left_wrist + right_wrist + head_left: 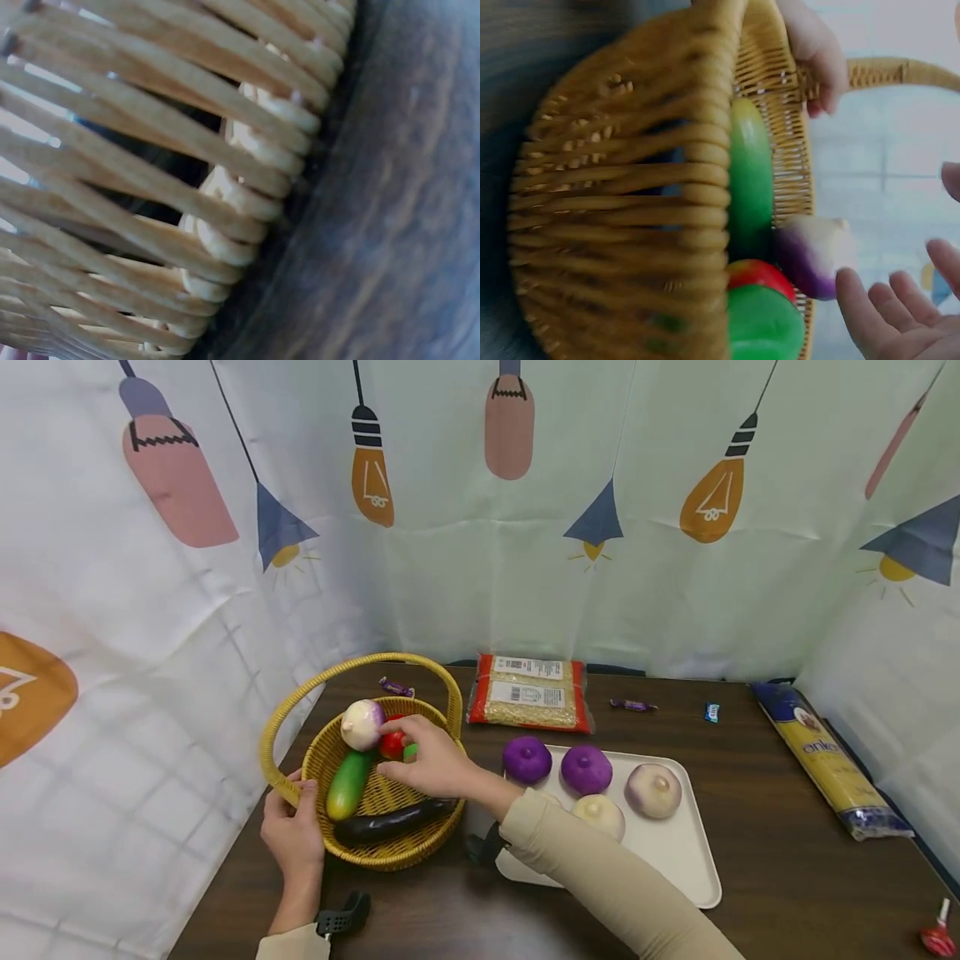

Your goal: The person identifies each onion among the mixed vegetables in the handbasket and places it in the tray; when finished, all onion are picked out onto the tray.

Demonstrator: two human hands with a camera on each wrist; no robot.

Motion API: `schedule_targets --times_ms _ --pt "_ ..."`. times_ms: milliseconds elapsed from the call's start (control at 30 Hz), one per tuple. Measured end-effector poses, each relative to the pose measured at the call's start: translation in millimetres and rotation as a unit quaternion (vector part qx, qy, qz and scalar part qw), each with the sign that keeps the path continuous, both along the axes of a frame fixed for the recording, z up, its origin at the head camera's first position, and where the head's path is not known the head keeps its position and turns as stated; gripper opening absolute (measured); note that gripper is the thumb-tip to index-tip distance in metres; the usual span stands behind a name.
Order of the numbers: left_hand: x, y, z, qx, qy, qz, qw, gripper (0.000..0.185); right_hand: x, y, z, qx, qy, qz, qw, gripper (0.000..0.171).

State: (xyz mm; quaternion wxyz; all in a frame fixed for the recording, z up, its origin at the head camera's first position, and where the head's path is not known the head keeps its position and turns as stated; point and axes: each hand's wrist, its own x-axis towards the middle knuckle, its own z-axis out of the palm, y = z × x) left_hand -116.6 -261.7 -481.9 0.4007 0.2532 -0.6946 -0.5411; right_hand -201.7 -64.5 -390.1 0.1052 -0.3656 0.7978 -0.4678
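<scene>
A woven yellow basket [390, 860] stands at the left of the table. My left hand [294, 827] grips its left rim beside the foot of the handle. Inside lie a green-and-yellow cucumber [349, 787], a dark eggplant [393, 821], a red vegetable [392, 743] and a green one [765, 322], partly hidden. A white-and-purple turnip [362, 725] rests at the basket's far left rim. Above the basket reaches my right hand [431, 758], its fingers [862, 307] spread loosely near the turnip and holding nothing. In the left wrist view, only the basket's weave and the tabletop fill most of the picture.
Right of the basket, a white tray [675, 860] bears two purple vegetables [587, 769] and two pale turnips [653, 791]. Behind it lie a red-edged grain bag [529, 693] and small wrapped candies [633, 705]. A yellow pasta pack [832, 760] and a red lollipop [937, 937] lie far right.
</scene>
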Motion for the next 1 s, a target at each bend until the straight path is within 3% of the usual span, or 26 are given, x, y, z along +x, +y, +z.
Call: schedule_targets --times_ms 200,300,433,667,1000 --pt "10.6 13.8 24.1 0.002 0.008 -0.014 0.9999 0.028 -15.7 -31.7 -3.5 -0.018 -0.071 -0.105 0.992 0.043" --pt "13.4 15.5 27.3 0.0 0.006 -0.015 0.9999 0.029 -20.8 -44.6 -8.4 -0.02 -0.087 -0.135 0.987 0.047" --pt "11.0 11.9 22.1 -0.002 -0.003 -0.014 0.9999 0.029 -26.0 -57.7 -14.1 -0.005 -0.077 -0.152 0.985 0.06" --pt "0.2 -3.0 -1.8 -0.007 -0.016 -0.009 0.9998 0.028 -35.5 -74.0 -25.1 0.004 -0.084 -0.126 0.988 0.074" --pt "-2.6 -2.9 -6.2 0.001 -0.007 -0.011 0.9999 0.026 -36.4 -85.6 -34.6 0.036 -0.056 -0.038 0.997 0.074"
